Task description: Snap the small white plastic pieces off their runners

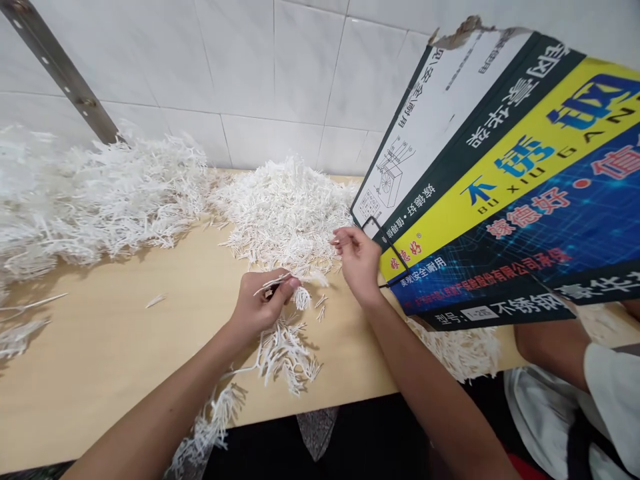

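Observation:
My left hand (263,300) pinches a sprig of thin white branched plastic (301,298) between thumb and fingers, just above the table. Below it lies a larger white branched cluster (287,357), its stem running toward my left wrist. Another white cluster (215,420) hangs at the table's front edge beside my left forearm. To the right, my right hand (359,259) is raised at the near right side of a heap of small white plastic pieces (285,207). Its fingers are loosely bent with the tips slightly apart, and nothing shows between them.
A big printed cardboard box (500,180) leans in from the right. White branched bundles (100,193) pile up along the left. Behind the table (165,360) rises a tiled wall (280,73) with a metal bracket (65,73). Another person's arm (550,350) shows at the lower right.

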Tool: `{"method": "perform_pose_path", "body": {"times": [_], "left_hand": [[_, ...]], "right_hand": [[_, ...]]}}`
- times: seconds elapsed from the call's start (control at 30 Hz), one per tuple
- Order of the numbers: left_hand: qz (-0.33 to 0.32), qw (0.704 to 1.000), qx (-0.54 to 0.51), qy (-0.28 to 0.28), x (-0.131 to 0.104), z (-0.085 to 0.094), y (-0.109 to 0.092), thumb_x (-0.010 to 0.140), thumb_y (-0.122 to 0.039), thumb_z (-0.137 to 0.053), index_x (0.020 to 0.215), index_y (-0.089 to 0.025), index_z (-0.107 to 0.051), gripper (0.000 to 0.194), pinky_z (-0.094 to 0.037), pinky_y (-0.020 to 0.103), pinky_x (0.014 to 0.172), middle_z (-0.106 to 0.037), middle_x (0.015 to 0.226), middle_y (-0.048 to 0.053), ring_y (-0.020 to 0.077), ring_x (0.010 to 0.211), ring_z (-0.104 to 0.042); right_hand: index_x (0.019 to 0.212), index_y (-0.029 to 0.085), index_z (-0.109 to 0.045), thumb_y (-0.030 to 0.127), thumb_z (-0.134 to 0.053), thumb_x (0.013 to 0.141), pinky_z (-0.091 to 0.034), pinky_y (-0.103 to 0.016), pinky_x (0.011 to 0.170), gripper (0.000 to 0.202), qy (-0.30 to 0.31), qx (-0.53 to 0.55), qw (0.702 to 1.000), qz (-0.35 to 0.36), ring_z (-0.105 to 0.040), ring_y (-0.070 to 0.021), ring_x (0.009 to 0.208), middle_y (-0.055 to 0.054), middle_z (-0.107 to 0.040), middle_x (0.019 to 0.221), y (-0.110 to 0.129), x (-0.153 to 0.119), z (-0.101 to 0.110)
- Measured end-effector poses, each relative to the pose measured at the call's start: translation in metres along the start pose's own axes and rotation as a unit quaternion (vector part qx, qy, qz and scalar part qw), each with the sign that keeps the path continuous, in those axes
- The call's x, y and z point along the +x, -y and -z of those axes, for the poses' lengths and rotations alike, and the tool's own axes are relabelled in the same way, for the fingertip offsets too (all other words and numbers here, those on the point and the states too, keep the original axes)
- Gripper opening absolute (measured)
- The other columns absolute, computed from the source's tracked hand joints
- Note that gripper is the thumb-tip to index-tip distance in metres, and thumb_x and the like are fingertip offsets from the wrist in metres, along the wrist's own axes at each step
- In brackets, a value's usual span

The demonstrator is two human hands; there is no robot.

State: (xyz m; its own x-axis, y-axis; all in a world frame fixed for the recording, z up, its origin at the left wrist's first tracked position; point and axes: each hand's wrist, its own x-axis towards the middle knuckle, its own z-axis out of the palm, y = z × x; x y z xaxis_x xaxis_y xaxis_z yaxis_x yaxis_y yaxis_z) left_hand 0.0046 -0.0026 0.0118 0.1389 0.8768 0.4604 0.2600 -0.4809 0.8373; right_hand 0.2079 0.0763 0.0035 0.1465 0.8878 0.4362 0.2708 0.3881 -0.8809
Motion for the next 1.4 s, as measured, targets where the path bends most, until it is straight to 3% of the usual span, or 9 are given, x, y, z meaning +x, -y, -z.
{"method": "perform_pose_path", "body": {"times": [0.13,0.23,0.37,0.5,0.77,0.97,1.13,1.23,1.4], "left_hand": [[0.053,0.997,0.004,-0.054,0.005,-0.002,0.004,0.1,-0.039,-0.061,0.061,-0.019,-0.057,0.045,-0.035,0.028,0.055,-0.052,0.055,-0.002,0.0108,0.052,-0.046],[0.077,0.995,0.0,-0.056,0.007,-0.002,0.008,0.101,-0.039,-0.061,0.061,-0.018,-0.057,0.045,-0.035,0.028,0.055,-0.053,0.056,-0.002,0.011,0.053,-0.048],[0.055,0.998,0.01,0.003,0.005,-0.001,0.007,0.1,-0.038,-0.06,0.058,-0.019,-0.053,0.047,-0.03,0.028,0.052,-0.048,0.053,-0.002,0.0103,0.049,-0.042],[0.004,0.998,0.016,0.053,0.001,-0.001,0.003,0.1,-0.037,-0.06,0.057,-0.019,-0.048,0.048,-0.027,0.029,0.051,-0.043,0.05,-0.003,0.0096,0.047,-0.037],[0.06,0.998,-0.021,-0.009,0.005,0.001,0.009,0.101,-0.04,-0.059,0.059,-0.018,-0.053,0.047,-0.032,0.028,0.053,-0.05,0.053,-0.002,0.0107,0.051,-0.045],[0.019,0.988,-0.033,0.15,0.003,0.005,0.0,0.099,-0.035,-0.06,0.057,-0.017,-0.054,0.046,-0.03,0.027,0.052,-0.05,0.051,-0.002,0.009,0.048,-0.043],[0.079,0.995,-0.042,-0.032,0.008,0.002,0.006,0.099,-0.037,-0.061,0.06,-0.018,-0.057,0.044,-0.036,0.028,0.056,-0.053,0.056,-0.001,0.0118,0.054,-0.05],[0.085,0.993,-0.057,-0.059,0.007,0.002,0.009,0.099,-0.039,-0.063,0.062,-0.018,-0.06,0.042,-0.038,0.028,0.058,-0.056,0.058,0.0,0.0133,0.057,-0.053],[0.036,0.998,-0.02,0.038,0.002,0.004,0.004,0.099,-0.037,-0.061,0.056,-0.018,-0.052,0.047,-0.027,0.028,0.052,-0.045,0.051,-0.002,0.0097,0.048,-0.039]], "right_hand": [[0.12,0.029,-0.076,0.059,-0.049,0.104,-0.052,-0.041,0.104,0.043,0.195,0.039,0.978,0.063,-0.06,-0.026,0.132,-0.007,-0.068,0.138,0.017,-0.006,0.002],[0.11,0.026,-0.078,0.058,-0.05,0.104,-0.056,-0.036,0.091,0.043,0.268,0.055,0.961,0.046,-0.073,-0.0232,0.103,-0.006,-0.078,0.108,0.026,-0.016,-0.004],[0.077,0.022,-0.071,0.049,-0.057,0.102,-0.049,-0.028,0.064,0.04,0.178,-0.014,0.984,0.012,-0.064,-0.0161,0.061,-0.001,-0.068,0.066,0.016,-0.02,-0.009],[0.074,0.022,-0.063,0.048,-0.054,0.103,-0.039,-0.026,0.055,0.039,0.019,-0.006,0.999,-0.027,-0.051,-0.014,0.056,0.001,-0.056,0.061,0.003,-0.011,-0.006],[0.104,0.025,-0.077,0.057,-0.061,0.098,-0.052,-0.035,0.091,0.036,0.251,0.092,0.963,0.037,-0.068,-0.0223,0.104,-0.006,-0.076,0.105,0.025,-0.024,-0.017],[0.076,0.019,-0.067,0.06,-0.057,0.099,-0.045,-0.028,0.06,0.048,-0.032,0.113,0.99,-0.072,-0.055,-0.0135,0.061,-0.003,-0.066,0.073,-0.004,-0.014,-0.018],[0.125,0.025,-0.071,0.06,-0.05,0.103,-0.053,-0.033,0.086,0.046,0.174,0.106,0.979,0.017,-0.067,-0.0213,0.105,-0.009,-0.073,0.121,0.017,-0.023,-0.013],[0.1,0.023,-0.077,0.057,-0.058,0.1,-0.052,-0.034,0.085,0.039,0.236,0.064,0.968,0.055,-0.069,-0.0214,0.095,-0.007,-0.076,0.096,0.027,-0.03,-0.019],[0.077,0.02,-0.065,0.057,-0.058,0.099,-0.042,-0.026,0.056,0.044,0.007,0.119,0.991,-0.064,-0.052,-0.0129,0.056,0.001,-0.058,0.062,0.001,-0.016,-0.015]]}}
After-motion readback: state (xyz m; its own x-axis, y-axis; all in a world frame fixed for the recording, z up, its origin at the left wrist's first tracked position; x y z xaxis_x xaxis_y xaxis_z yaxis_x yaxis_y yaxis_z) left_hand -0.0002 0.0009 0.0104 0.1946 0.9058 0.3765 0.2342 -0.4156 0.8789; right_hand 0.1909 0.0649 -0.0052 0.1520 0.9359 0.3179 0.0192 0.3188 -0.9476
